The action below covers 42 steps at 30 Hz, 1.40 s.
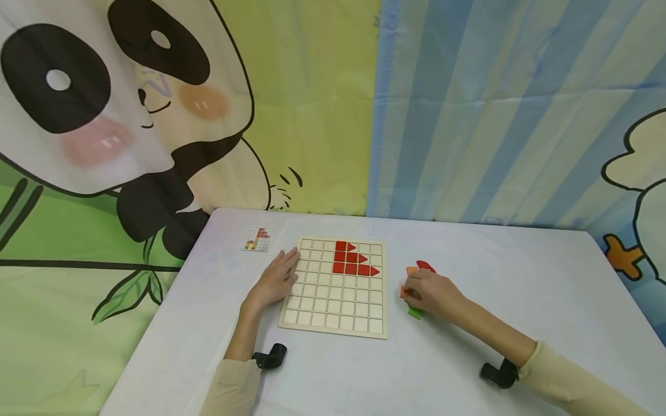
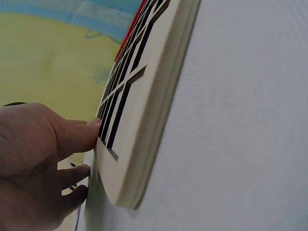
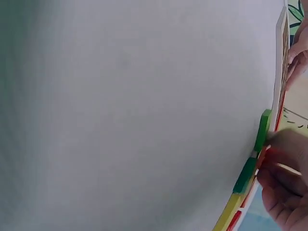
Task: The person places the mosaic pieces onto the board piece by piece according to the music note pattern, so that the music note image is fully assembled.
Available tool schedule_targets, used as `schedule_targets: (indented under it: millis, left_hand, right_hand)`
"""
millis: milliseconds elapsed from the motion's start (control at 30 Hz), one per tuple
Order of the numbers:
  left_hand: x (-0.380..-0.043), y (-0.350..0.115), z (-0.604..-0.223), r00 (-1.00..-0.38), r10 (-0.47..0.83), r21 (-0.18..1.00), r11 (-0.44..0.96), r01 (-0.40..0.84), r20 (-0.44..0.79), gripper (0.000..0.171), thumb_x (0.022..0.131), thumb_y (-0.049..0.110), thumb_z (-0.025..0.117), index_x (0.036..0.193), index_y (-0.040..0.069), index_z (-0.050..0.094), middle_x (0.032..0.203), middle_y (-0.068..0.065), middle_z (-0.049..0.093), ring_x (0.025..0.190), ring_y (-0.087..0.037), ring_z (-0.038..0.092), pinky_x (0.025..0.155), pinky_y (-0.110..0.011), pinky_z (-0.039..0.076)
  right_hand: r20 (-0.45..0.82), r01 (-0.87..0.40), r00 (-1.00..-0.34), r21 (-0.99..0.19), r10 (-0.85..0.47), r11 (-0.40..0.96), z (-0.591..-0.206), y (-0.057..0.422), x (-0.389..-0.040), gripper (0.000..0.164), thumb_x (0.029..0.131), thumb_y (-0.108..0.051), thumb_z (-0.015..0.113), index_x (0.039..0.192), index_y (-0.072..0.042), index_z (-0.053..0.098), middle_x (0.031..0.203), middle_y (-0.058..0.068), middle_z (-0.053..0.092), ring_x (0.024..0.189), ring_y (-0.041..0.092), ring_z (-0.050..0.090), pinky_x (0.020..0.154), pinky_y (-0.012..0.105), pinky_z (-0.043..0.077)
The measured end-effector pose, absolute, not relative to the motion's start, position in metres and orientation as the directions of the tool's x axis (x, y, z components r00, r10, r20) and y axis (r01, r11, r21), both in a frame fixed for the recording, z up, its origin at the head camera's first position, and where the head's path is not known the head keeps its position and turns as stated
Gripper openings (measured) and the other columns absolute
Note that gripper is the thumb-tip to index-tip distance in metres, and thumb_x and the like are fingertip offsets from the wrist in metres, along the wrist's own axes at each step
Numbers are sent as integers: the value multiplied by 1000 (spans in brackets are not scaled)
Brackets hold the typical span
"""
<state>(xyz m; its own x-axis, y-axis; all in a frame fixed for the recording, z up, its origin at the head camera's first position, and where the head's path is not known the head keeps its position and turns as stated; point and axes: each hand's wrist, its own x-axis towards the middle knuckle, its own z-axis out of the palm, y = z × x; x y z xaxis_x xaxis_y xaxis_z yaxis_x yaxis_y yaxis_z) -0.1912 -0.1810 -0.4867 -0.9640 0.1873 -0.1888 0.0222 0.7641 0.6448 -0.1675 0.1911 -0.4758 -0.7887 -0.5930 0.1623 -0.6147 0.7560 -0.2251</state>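
A pale wooden grid board [image 1: 333, 332] lies on the table, with rows of red square and pointed pieces [image 1: 351, 268] in its upper right cells. My left hand [image 1: 274, 278] rests along the board's left edge, its thumb [image 2: 79, 137] touching the rim. Right of the board, my right hand [image 1: 432, 293] is over a small group of loose coloured pieces. Its thumb and fingers pinch a red piece [image 3: 274, 156], partly hidden by them. Around that hand show an orange piece [image 1: 412, 270], a red curved piece [image 1: 425, 266] and a green piece [image 1: 415, 312].
A small pattern card [image 1: 256, 238] with a coloured grid drawing lies beyond the left hand. The white table [image 1: 520, 277] extends to the right. Behind it hangs a printed curtain [image 1: 312, 115]. In the right wrist view, dark green [image 3: 245, 174] and yellow pieces [image 3: 226, 214] lie near the fingers.
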Motion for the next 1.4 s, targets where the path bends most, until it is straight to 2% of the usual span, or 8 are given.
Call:
schedule_targets:
  millis: [133,267,500,600,733,967,1133,1400]
  left_hand:
    - [-191,-180,-488,-963,190,646,763,23,-191,56,98,9,51,151,7,33,163,-5,22,153,-34,6,122,-58,10]
    - [-191,-181,-489,-963,192,636,771,30,-187,57,98,9,51,151,7,33,163,-5,22,153,-34,6,121,-59,11]
    - [-192,-182,-489,-965,200,632,773,51,-168,56,98,9,51,151,5,32,162,-8,22,152,-35,7,122,-58,11]
    - [-192,-181,-490,-965,206,627,776,58,-165,56,98,9,51,151,5,33,162,-8,23,152,-35,7,122,-57,11]
    - [-192,-183,-489,-965,203,616,785,59,-167,56,98,9,52,151,5,33,162,-8,22,152,-35,8,122,-57,11]
    - [-191,-183,-488,-963,204,616,786,55,-174,56,98,9,51,151,5,33,162,-8,22,152,-36,8,121,-58,12]
    - [-190,-184,-487,-962,205,625,779,49,-181,56,98,10,51,151,5,33,163,-7,22,152,-36,7,122,-58,11]
    - [-192,-185,-489,-961,207,619,784,52,-182,56,99,12,50,151,7,32,163,-6,21,152,-35,6,122,-58,10]
  right_hand:
    - [195,-643,-763,-327,-617,692,-470,178,-173,10,79,-17,77,88,-16,73,84,-8,67,74,6,59,61,16,50]
    - [214,-690,-717,-354,-663,632,-460,143,-179,9,81,-18,73,89,-15,72,87,-6,68,75,7,61,64,17,51]
    - [245,-785,-613,-303,-751,541,-462,79,-194,6,85,-14,70,88,-11,74,84,0,67,69,8,56,61,16,48]
    - [231,-804,-590,-257,-774,536,-467,67,-199,6,85,-12,70,82,-11,74,79,0,63,67,9,52,58,13,43]
    - [233,-832,-554,-205,-799,516,-472,59,-202,10,87,-10,69,78,-11,73,75,0,56,68,11,46,58,14,39]
    - [235,-837,-540,-254,-808,485,-470,59,-203,6,87,-7,70,84,-8,74,88,5,65,82,18,58,71,22,52]
    - [201,-835,-542,-241,-816,495,-469,59,-204,6,89,-10,69,88,-10,74,94,4,67,90,19,62,78,23,55]
    - [258,-864,-502,-191,-826,466,-472,60,-205,4,87,-9,71,84,-10,71,88,3,67,85,18,63,75,22,54]
